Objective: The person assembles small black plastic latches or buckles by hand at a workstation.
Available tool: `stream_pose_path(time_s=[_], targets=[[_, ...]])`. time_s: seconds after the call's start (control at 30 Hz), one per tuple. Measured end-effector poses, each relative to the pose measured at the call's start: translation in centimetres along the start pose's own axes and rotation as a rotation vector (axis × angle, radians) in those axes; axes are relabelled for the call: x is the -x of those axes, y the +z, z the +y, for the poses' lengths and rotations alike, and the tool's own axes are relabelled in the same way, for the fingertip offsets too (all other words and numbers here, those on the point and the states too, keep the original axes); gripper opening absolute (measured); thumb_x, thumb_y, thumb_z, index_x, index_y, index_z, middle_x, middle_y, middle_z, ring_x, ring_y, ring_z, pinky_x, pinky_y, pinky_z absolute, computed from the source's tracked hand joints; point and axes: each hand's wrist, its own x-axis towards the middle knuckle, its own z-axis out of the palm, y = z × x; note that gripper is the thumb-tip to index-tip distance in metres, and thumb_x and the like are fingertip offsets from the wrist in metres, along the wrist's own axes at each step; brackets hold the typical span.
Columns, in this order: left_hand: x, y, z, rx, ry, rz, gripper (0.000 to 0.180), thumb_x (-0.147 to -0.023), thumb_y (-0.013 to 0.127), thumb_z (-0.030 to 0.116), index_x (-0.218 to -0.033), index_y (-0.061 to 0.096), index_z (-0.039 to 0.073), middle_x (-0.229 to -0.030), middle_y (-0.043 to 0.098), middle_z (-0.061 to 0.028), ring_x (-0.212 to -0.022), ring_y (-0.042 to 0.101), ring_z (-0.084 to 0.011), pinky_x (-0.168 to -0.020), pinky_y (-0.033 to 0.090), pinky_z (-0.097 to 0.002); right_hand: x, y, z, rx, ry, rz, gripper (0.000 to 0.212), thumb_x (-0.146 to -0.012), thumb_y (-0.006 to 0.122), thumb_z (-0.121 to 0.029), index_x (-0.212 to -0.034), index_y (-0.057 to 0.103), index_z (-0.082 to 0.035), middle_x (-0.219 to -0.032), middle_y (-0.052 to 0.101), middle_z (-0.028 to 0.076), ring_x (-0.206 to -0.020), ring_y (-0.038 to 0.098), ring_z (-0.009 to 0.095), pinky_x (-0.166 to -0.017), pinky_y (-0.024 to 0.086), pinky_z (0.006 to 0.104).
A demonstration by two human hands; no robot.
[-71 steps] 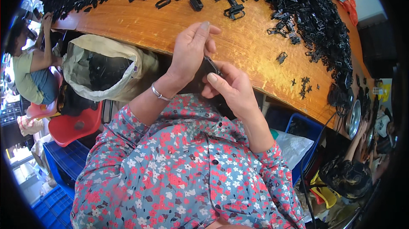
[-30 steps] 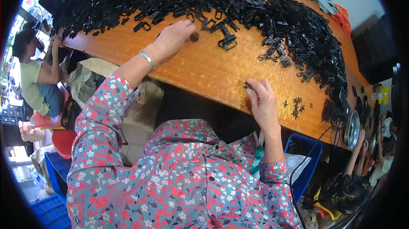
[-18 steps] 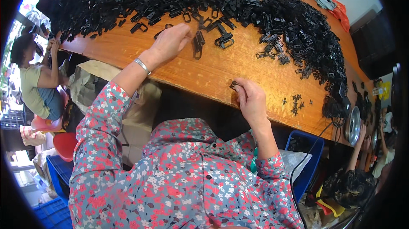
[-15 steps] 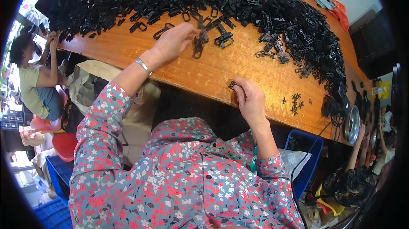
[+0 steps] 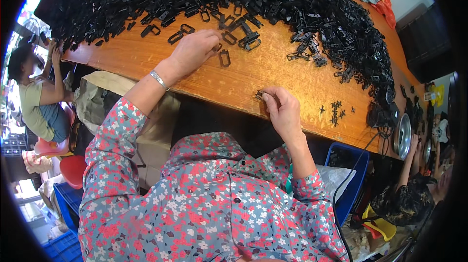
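A small black plastic part [image 5: 259,95] is pinched between the thumb and fingers of my right hand [image 5: 283,111], just above the table's near edge. My left hand [image 5: 194,53] is over the table with its fingers bent and closed. A dark piece shows at its fingertips, mostly hidden by them. Close by lies a loose black rectangular frame [image 5: 224,58], and another black frame [image 5: 228,38] rests a little farther off. A joined cluster of black frames [image 5: 250,41] sits to the right of that hand.
A large heap of black plastic parts [image 5: 341,28] curves along the back and right of the wooden table [image 5: 195,84]. Small black cross-shaped pieces [image 5: 335,113] lie to the right. A metal bowl [image 5: 402,136] and blue crate [image 5: 358,177] are at right. Other people sit at both sides.
My left hand has drawn back slightly to the left, away from the loose frames. My right hand has shifted a little left, still pinching the small part.
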Motion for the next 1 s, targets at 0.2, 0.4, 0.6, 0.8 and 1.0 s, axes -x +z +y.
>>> stream_pose_path(time_s=[0.2,0.4,0.6,0.8,1.0], targets=[[-0.2,-1.5,4.4,0.154,-0.365,-0.111,0.028,-0.078,0.083,0.006,-0.092,0.060,0.003,-0.089,0.067,-0.0123,-0.084,0.068,-0.0312,-0.068,0.053,-0.0382,-0.2,0.1,-1.3,-0.166,0.143,0.031,0.008,-0.092,0.074,-0.008,-0.093,0.071,-0.001,-0.083,0.066,0.012,-0.067,0.066,0.022,-0.061,0.051,0.0335],[-0.3,-0.1,8.3,0.357,-0.222,0.022,0.030,-0.076,0.081,0.000,-0.102,0.066,0.004,-0.088,0.060,-0.0092,-0.073,0.063,-0.0228,-0.063,0.052,-0.0341,-1.7,-0.2,-4.2,-0.322,0.032,0.133,0.006,-0.090,0.076,-0.002,-0.093,0.071,-0.001,-0.081,0.061,0.007,-0.062,0.061,0.014,-0.056,0.047,0.0278],[-0.4,0.6,11.5,0.445,-0.265,0.026,0.032,-0.076,0.080,-0.003,-0.106,0.069,0.004,-0.090,0.060,-0.0070,-0.072,0.059,-0.0164,-0.063,0.049,-0.0259,-2.1,-1.2,-4.7,-0.255,-0.094,0.190,0.008,-0.088,0.078,0.000,-0.094,0.072,-0.001,-0.082,0.061,0.007,-0.062,0.061,0.013,-0.056,0.046,0.0268],[0.3,3.1,13.8,0.602,-0.512,0.123,0.027,-0.083,0.078,-0.001,-0.106,0.064,0.001,-0.089,0.062,-0.0025,-0.071,0.054,-0.0062,-0.062,0.046,-0.0232,-0.3,-0.6,-3.8,-0.456,0.106,0.210,0.007,-0.091,0.076,-0.002,-0.097,0.072,-0.001,-0.088,0.067,0.005,-0.064,0.063,0.010,-0.056,0.048,0.0257],[0.3,4.1,16.1,0.700,-0.619,0.087,0.028,-0.087,0.077,0.000,-0.110,0.061,0.001,-0.090,0.065,-0.0009,-0.074,0.058,-0.0050,-0.064,0.049,-0.0234,0.4,-0.5,-3.6,-0.670,0.389,0.082,0.008,-0.098,0.072,-0.007,-0.101,0.071,0.000,-0.079,0.072,0.004,-0.067,0.067,0.007,-0.058,0.052,0.0233]])
